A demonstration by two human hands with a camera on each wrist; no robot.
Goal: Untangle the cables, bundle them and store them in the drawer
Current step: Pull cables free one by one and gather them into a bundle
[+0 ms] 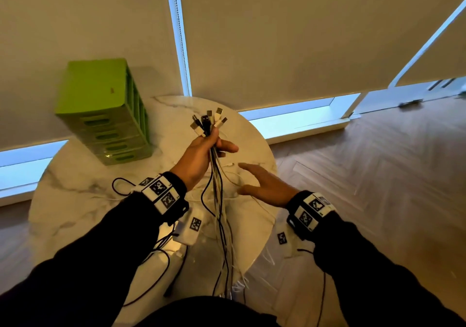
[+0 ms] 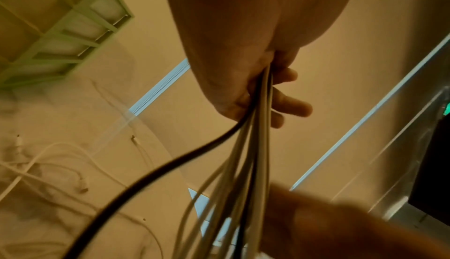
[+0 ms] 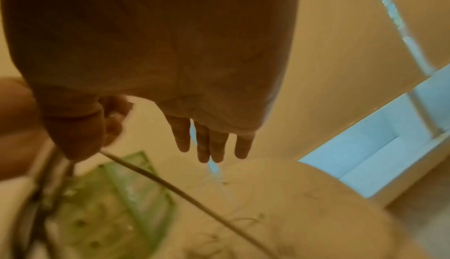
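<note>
My left hand (image 1: pixel 209 147) grips a bunch of black and white cables (image 1: pixel 218 190) just below their USB plugs (image 1: pixel 209 121), which fan out above the fist. The cables hang down over the round marble table (image 1: pixel 83 195) and past its near edge. In the left wrist view the same bunch of cables (image 2: pixel 258 147) runs out of my left hand (image 2: pixel 263 94). My right hand (image 1: pixel 262 183) hovers to the right of the hanging cables, fingers straight, holding nothing. The right wrist view shows its fingers (image 3: pixel 214 144) spread above the table. A green drawer unit (image 1: pixel 111 114) stands at the table's back left.
Loose white cable ends (image 2: pixel 48 167) lie on the table top. A black cable loop (image 1: pixel 121 186) lies by my left wrist. Roller blinds (image 1: pixel 302 36) cover windows behind the table. Wooden floor (image 1: pixel 378 162) lies to the right.
</note>
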